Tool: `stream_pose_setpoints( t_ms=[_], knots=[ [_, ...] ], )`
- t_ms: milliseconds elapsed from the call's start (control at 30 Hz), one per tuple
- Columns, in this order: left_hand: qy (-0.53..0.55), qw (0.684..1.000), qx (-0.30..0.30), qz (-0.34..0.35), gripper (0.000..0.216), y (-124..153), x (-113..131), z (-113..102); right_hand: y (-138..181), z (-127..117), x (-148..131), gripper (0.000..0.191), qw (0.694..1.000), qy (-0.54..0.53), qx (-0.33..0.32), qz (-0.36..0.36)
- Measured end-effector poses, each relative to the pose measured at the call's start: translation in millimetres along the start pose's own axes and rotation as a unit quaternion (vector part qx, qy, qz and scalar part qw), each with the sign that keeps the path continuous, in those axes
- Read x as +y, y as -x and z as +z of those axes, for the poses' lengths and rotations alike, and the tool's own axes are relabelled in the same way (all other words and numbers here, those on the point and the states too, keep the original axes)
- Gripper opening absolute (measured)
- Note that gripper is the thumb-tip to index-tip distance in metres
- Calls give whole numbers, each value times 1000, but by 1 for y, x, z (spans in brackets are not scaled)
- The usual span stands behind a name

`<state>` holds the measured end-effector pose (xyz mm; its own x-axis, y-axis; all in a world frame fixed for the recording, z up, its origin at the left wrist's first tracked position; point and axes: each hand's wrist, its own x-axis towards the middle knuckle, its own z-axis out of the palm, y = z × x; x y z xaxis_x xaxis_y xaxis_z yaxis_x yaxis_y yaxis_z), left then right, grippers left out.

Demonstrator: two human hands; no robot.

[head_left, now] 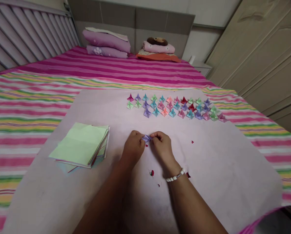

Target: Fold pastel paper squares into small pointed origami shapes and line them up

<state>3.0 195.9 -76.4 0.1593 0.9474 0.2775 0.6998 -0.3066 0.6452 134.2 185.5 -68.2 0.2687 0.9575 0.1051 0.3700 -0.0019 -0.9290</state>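
Note:
Between my two hands is a small folded piece of purple paper (146,138), held just above the pale board. My left hand (134,146) pinches its left end, and my right hand (162,147), with a white beaded bracelet (175,177) at the wrist, pinches its right end. Beyond them stand rows of small folded paper pieces (172,112) in purple, blue, green, pink and red. To the left lies a stack of square paper sheets (79,143), pale green on top. My fingertips partly hide the purple paper.
The pale board (233,182) rests on a bed with a striped sheet (16,130). Dark red scraps (152,173) lie near my forearms. Folded purple bedding (107,40) and a pink pile with a doll-like head (159,47) sit at the headboard. A wardrobe (265,58) stands right.

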Motion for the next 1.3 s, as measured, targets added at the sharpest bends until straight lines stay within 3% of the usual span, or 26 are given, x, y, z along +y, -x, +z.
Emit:
stream_pose_setpoints(
  t_ms=[300, 700, 1033, 1167, 1300],
  knots=[
    [11, 1000, -9, 21, 20, 1, -1, 0, 6, -3, -4, 23, 991, 100, -16, -88],
    [74, 995, 64, 13, 22, -1, -5, 2, 9, -3, -3, 17, 981, 141, -21, -129],
    [226, 944, 233, -62, 22, -8, 0, -18, 13, 5, -5, 11, 992, 59, 21, -110],
    [259, 922, 276, -79, 23, -8, -2, -27, 5, 12, -11, 15, 992, 41, 54, -105],
    [286, 906, 297, -100, 23, -10, -6, -26, -15, 20, -26, 17, 985, 91, 45, -138]
  ],
)
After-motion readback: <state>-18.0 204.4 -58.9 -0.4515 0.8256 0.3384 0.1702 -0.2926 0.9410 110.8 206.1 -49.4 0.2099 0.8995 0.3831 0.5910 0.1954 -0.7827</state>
